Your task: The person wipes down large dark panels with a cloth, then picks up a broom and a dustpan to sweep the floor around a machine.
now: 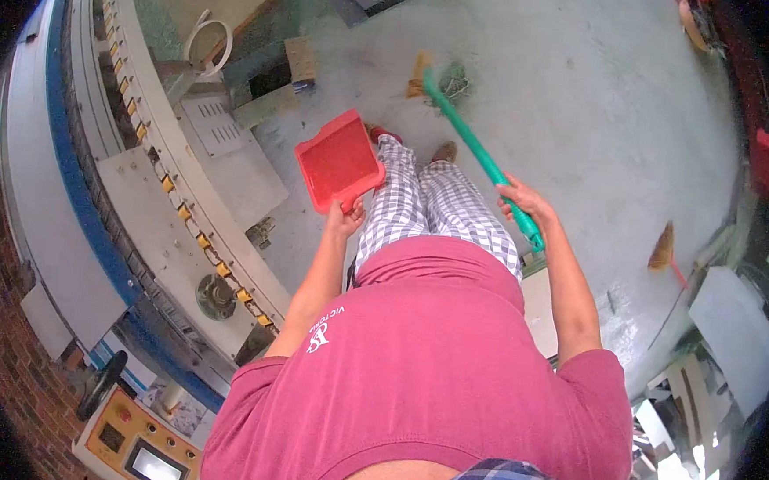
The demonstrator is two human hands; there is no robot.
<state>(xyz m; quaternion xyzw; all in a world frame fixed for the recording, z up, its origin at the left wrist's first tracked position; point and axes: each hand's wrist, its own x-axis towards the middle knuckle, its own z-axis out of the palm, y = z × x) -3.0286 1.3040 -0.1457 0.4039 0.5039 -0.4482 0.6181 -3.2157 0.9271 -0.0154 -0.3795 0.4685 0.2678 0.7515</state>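
My left hand is closed round the handle of a red dustpan, held out beside my left leg with its pan side up. In my right hand is the upper part of a green broom handle. The handle slants away from me to yellowish bristles low over or on the floor; I cannot tell whether they touch. Next to the bristles lies a small dark heap of debris on the grey floor.
A long machine with a chain of yellow pads runs along my left. Its control panel is at the lower left. On the right, another broom lies near pale boards. A white hose hangs at the upper left.
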